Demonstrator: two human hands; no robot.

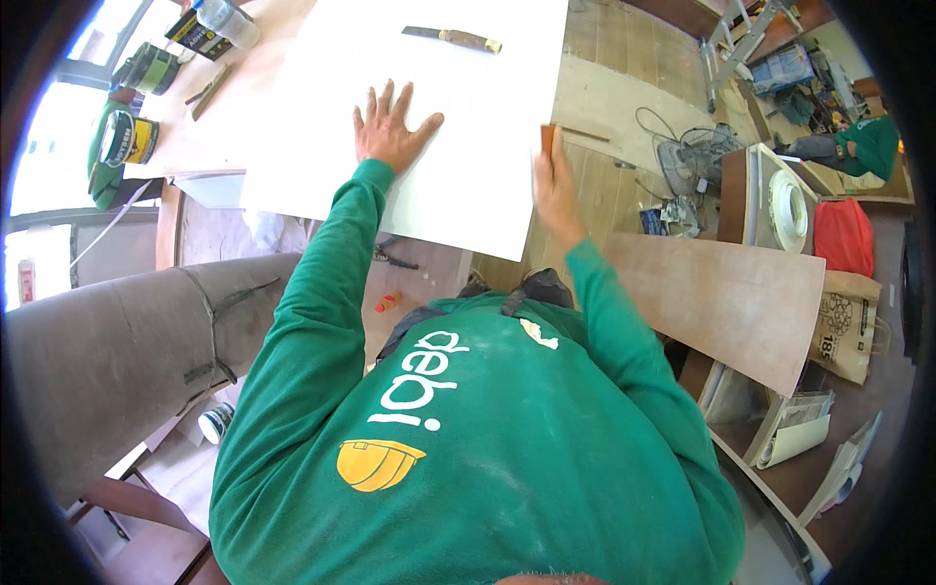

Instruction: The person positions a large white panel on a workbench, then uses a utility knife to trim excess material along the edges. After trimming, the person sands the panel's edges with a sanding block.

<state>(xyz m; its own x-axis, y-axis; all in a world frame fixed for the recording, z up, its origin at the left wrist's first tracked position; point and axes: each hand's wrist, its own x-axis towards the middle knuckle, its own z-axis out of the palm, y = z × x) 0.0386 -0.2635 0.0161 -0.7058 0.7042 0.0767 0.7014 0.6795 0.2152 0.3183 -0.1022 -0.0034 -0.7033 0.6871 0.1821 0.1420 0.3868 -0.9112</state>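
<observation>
A large white board [468,146] lies in front of me on a wooden worktop. My left hand [392,132] rests flat on it with the fingers spread, holding nothing. At the board's right edge, my right hand [556,185] is closed round a small orange-brown block [549,139]. Its fingers are partly hidden, and the block's underside does not show. Beyond my left hand, a knife [453,39] with a dark blade and a light brown handle lies on the board.
Several cans, one a dark green can [151,68], and a plastic bottle [229,21] stand at the far left. A big grey roll [146,327] lies at the left. To the right are a fan [687,156], a thin wooden panel [717,292] and another person [863,148].
</observation>
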